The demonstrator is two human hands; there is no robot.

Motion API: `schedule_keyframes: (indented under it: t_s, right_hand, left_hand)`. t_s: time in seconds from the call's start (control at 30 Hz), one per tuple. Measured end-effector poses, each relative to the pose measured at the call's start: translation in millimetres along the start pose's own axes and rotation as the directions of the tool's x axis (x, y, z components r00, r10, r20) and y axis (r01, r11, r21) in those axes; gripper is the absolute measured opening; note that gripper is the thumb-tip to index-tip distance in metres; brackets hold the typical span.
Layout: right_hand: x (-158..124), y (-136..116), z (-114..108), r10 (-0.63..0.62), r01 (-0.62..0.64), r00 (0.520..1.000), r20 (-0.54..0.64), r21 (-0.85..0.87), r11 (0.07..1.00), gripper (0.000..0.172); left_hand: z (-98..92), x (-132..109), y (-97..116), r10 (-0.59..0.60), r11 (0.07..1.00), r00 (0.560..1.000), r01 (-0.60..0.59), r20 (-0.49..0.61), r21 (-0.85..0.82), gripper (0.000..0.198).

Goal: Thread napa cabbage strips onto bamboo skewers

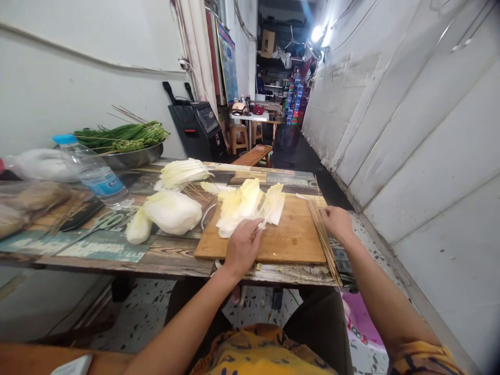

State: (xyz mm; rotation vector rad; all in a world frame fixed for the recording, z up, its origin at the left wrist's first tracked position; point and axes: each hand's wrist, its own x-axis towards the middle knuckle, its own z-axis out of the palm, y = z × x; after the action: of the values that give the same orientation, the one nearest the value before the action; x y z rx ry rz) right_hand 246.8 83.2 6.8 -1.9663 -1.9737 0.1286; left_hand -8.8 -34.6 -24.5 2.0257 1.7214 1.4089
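Observation:
My left hand (pixel 242 246) is over the wooden cutting board (pixel 295 237), fingers pinched on a small pale piece of cabbage leaf (pixel 262 225). Just beyond it, yellow-white napa cabbage leaves (pixel 239 204) lie on the board, with another leaf (pixel 274 202) beside them. At the board's right edge my right hand (pixel 338 223) is closed, its fingertips at a thin bamboo skewer by the bundle of bamboo skewers (pixel 323 237). A peeled cabbage head (pixel 174 212), a smaller cabbage heart (pixel 138 227) and stacked leaves (pixel 183 173) lie left of the board.
Green-handled scissors (pixel 110 221) and a water bottle (pixel 99 177) are on the table's left. Behind them stands a metal bowl (pixel 135 156) of green vegetables. A black speaker (pixel 199 130) is beyond the table; a white wall (pixel 429 156) runs along the right.

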Motion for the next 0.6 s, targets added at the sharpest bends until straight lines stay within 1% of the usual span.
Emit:
schedule_keyframes:
  t_s: [0.07, 0.1, 0.13, 0.2, 0.27, 0.33, 0.37, 0.43, 0.5, 0.53, 0.6]
  right_hand:
    - [-4, -7, -7, -0.053, 0.063, 0.995, -0.087, 0.114, 0.991, 0.024]
    - [-9, -11, -11, -0.082, 0.104, 0.988, -0.131, 0.175, 0.979, 0.024]
    - [-18, -15, -15, -0.114, 0.153, 0.979, -0.17, 0.236, 0.96, 0.026]
    - [-43, -27, -23, -0.189, 0.26, 0.957, -0.221, 0.353, 0.899, 0.031]
    - [-75, -40, -29, -0.287, 0.362, 0.931, -0.227, 0.453, 0.815, 0.027]
    - [-108, -54, -29, -0.386, 0.423, 0.903, -0.188, 0.541, 0.726, 0.023]
    - [-122, -60, -27, -0.415, 0.432, 0.894, -0.171, 0.578, 0.692, 0.022]
    - [-144, -71, -19, -0.445, 0.431, 0.883, -0.149, 0.633, 0.643, 0.02]
    - [-157, -79, -8, -0.439, 0.417, 0.886, -0.149, 0.669, 0.615, 0.018]
    - [-161, -82, -2, -0.429, 0.409, 0.89, -0.153, 0.682, 0.607, 0.017]
    - [-165, -87, 7, -0.409, 0.4, 0.897, -0.166, 0.698, 0.594, 0.017]
  left_hand:
    - [-8.9, -4, 2, -0.056, 0.984, 0.998, 0.054, -0.003, -0.172, 0.029]
    - [-14.5, -6, 4, -0.079, 0.967, 0.997, 0.082, 0.022, -0.242, 0.03]
    - [-20.8, -8, 7, -0.099, 0.947, 0.993, 0.116, 0.072, -0.301, 0.032]
    - [-34.0, -11, 16, -0.111, 0.913, 0.97, 0.186, 0.217, -0.363, 0.036]
    - [-45.8, -14, 27, -0.125, 0.898, 0.937, 0.247, 0.326, -0.364, 0.038]
    - [-53.5, -14, 38, -0.175, 0.866, 0.915, 0.318, 0.363, -0.386, 0.039]
    - [-55.3, -15, 42, -0.21, 0.827, 0.904, 0.367, 0.372, -0.426, 0.041]
    - [-54.7, -15, 48, -0.283, 0.694, 0.867, 0.48, 0.41, -0.536, 0.047]
    - [-49.4, -17, 51, -0.35, 0.525, 0.824, 0.566, 0.445, -0.635, 0.052]
    - [-45.5, -19, 52, -0.38, 0.438, 0.801, 0.596, 0.462, -0.673, 0.051]
    - [-37.3, -23, 53, -0.411, 0.275, 0.754, 0.639, 0.513, -0.719, 0.037]
